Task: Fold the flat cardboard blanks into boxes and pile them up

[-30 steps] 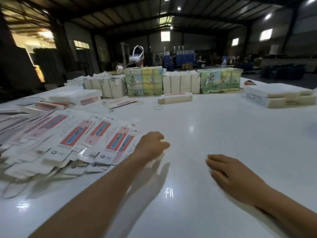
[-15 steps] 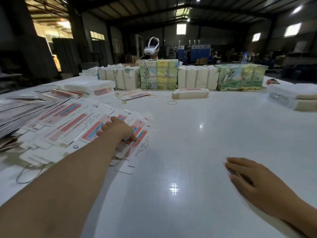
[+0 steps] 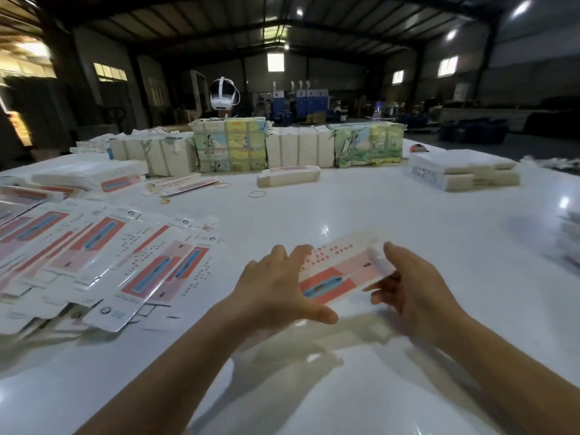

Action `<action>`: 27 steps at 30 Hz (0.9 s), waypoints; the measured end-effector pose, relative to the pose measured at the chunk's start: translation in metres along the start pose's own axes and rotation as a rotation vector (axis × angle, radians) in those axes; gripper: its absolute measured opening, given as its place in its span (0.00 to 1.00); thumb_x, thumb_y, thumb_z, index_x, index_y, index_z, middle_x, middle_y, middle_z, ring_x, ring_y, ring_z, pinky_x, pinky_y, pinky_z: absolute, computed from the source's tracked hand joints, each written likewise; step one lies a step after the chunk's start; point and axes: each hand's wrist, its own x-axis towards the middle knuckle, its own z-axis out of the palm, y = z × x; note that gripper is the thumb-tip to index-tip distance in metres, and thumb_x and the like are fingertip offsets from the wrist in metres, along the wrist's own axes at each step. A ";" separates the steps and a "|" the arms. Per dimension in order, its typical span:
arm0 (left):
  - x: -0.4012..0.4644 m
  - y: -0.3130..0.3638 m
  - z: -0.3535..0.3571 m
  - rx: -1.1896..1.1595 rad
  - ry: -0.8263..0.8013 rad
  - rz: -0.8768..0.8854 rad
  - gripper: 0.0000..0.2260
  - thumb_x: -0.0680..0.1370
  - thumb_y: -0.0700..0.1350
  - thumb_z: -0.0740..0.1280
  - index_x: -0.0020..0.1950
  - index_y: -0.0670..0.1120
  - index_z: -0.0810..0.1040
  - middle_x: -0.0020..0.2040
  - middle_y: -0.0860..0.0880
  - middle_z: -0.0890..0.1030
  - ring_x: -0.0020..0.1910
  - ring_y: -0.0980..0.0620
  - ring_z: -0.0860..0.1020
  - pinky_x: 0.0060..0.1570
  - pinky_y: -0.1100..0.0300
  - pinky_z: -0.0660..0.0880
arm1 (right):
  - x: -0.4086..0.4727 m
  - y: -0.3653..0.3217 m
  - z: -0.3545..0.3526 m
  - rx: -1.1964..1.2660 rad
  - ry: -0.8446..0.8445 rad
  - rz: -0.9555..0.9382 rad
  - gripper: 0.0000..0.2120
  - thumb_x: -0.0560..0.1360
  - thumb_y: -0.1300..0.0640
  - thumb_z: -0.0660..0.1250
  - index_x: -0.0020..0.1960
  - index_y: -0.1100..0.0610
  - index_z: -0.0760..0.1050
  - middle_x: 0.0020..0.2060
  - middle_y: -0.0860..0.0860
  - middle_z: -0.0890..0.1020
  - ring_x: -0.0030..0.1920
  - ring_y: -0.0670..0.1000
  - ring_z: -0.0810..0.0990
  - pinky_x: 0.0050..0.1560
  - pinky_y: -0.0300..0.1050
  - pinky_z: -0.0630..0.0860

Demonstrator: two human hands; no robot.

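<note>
Glossy white table (image 3: 376,215) in a dim warehouse. Left hand (image 3: 276,284), fingers spread, and right hand (image 3: 414,287), loosely curled, flank one flat blank (image 3: 335,271); loose blanks (image 3: 103,255) lie leftward.

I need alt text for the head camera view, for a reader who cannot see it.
Two bare hands, left hand and right hand, hold one flat red, pink and white cardboard blank between them, above a glossy white table. More flat blanks lie spread at the left; bundled stacks line the far edge.
</note>
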 end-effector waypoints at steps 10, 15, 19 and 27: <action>-0.018 0.016 0.036 0.247 0.474 0.099 0.40 0.62 0.71 0.65 0.67 0.50 0.65 0.53 0.51 0.75 0.41 0.54 0.71 0.44 0.61 0.67 | -0.017 0.009 0.008 -0.197 -0.055 -0.214 0.05 0.78 0.57 0.64 0.51 0.50 0.77 0.48 0.49 0.84 0.48 0.52 0.83 0.41 0.41 0.80; -0.018 0.011 0.032 0.266 0.550 0.046 0.37 0.60 0.65 0.73 0.61 0.44 0.72 0.46 0.47 0.78 0.37 0.54 0.69 0.37 0.60 0.68 | -0.031 0.012 0.008 -0.963 0.114 -0.930 0.23 0.76 0.58 0.61 0.70 0.58 0.66 0.64 0.54 0.74 0.66 0.52 0.70 0.65 0.39 0.67; -0.021 0.015 0.032 0.270 0.557 0.004 0.37 0.61 0.66 0.70 0.61 0.43 0.73 0.47 0.46 0.78 0.36 0.54 0.68 0.37 0.60 0.67 | -0.038 0.021 0.021 -1.082 -0.001 -0.818 0.24 0.77 0.58 0.63 0.72 0.59 0.65 0.62 0.57 0.76 0.61 0.54 0.74 0.59 0.37 0.66; -0.025 0.021 0.029 0.292 0.452 -0.032 0.38 0.66 0.68 0.68 0.68 0.49 0.63 0.55 0.51 0.73 0.44 0.56 0.67 0.45 0.64 0.68 | -0.036 0.008 0.010 -0.356 -0.075 -0.460 0.20 0.74 0.65 0.68 0.58 0.43 0.73 0.45 0.43 0.82 0.54 0.46 0.79 0.60 0.42 0.75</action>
